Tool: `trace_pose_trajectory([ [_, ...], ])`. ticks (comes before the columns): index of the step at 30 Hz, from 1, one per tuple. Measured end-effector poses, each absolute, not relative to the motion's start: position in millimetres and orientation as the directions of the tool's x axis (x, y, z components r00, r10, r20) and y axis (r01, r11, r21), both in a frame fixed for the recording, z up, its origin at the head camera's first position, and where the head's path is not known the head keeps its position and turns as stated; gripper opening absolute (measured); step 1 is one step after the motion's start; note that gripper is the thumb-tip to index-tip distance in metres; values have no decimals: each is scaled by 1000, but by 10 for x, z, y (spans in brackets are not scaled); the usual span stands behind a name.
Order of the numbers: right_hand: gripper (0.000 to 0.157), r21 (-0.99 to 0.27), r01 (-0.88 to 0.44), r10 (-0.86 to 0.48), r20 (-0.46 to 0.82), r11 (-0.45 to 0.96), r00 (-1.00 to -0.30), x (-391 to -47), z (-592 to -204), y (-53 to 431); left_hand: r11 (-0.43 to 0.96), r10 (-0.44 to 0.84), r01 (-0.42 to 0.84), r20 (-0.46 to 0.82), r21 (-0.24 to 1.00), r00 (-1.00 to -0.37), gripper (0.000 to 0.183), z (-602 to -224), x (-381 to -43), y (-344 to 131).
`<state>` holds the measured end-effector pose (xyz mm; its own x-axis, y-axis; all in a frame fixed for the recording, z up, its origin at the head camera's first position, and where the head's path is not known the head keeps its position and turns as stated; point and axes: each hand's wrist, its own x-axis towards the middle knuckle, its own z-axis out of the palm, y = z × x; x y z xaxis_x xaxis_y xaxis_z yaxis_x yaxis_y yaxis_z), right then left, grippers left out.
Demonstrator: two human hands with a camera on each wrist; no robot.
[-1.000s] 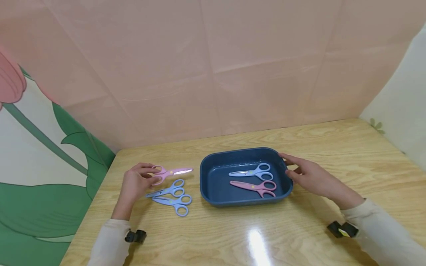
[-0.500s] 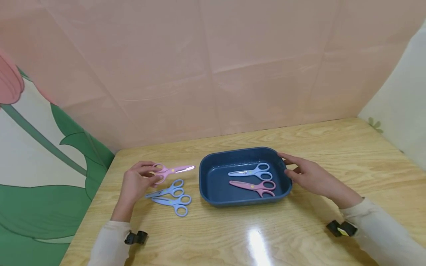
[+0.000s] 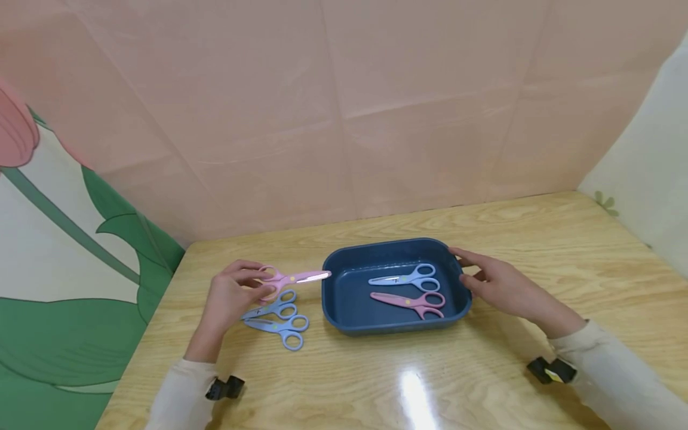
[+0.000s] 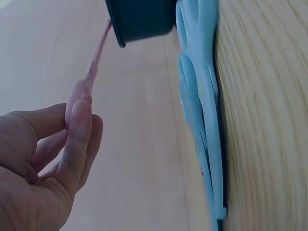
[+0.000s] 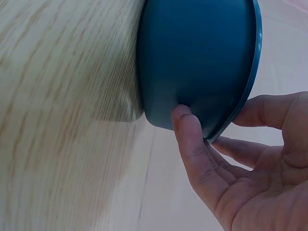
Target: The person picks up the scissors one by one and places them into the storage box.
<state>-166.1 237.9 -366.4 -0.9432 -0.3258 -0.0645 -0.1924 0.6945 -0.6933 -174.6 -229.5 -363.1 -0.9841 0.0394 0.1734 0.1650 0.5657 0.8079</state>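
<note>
My left hand (image 3: pixel 231 294) pinches a pair of pink scissors (image 3: pixel 292 278) by the handle loops, raised above the table. The blades point right, with the tip by the left rim of a dark blue plastic tray (image 3: pixel 335 325). Below that hand, two pairs of light blue scissors (image 3: pixel 282 327) lie on the table, partly overlapping; the left wrist view shows these blue scissors (image 4: pixel 207 96) close up. My right hand (image 3: pixel 497 285) grips the tray's right end, fingers against its outer wall (image 5: pixel 192 57) and at its rim. Inside the tray lie blue scissors (image 3: pixel 414 279) and pink scissors (image 3: pixel 411 301).
The wooden table (image 3: pixel 344 382) meets a pink-covered wall (image 3: pixel 344 119) at the back. A panel with painted leaves (image 3: pixel 54 334) stands on the left, and a white wall (image 3: pixel 645 155) on the right. Each sleeve carries a small black wrist camera (image 3: pixel 224 388).
My left hand has moved right and lifted the pink scissors, bringing their tip from short of the tray to its left rim. The right hand and tray stay put.
</note>
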Motion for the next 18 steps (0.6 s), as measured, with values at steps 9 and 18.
trace_pose_trajectory([
  [9, 59, -690, -194, -322, -59, 697, -945, -1682, -3650, 2382, 633, 94, 204, 187, 747, -978, 19, -3571, -1715, -2182],
  [18, 60, -694, -184, -315, -65, 696, -947, -1647, -3649, 2363, 763, 126, 224, 201, 607, -972, 17, -3441, -1663, -2002],
])
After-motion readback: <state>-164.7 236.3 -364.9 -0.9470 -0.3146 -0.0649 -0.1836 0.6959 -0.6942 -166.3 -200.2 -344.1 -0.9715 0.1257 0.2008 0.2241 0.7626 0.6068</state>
